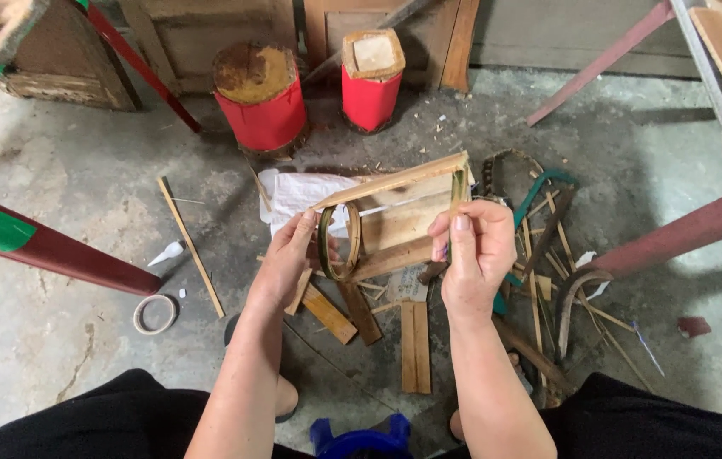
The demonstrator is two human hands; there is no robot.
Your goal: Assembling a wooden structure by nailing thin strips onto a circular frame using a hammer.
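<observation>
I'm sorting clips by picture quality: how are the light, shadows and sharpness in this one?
Head view: soft, even daylight, no glare; faint shadows fall on the concrete floor. The left hand, right hand and bamboo frame are sharp; wide-lens bending shows toward the edges.

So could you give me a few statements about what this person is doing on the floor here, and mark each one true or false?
1. Both hands hold a small bamboo frame. True.
2. The left hand touches a bamboo ring at the frame's end. True.
3. The two stumps by the wall are wrapped in blue. False: the round stump and the square stump are wrapped in red.
4. A tape roll lies on the concrete floor. True.
5. The right hand holds a hammer. False: it grips the frame's right end.
</observation>
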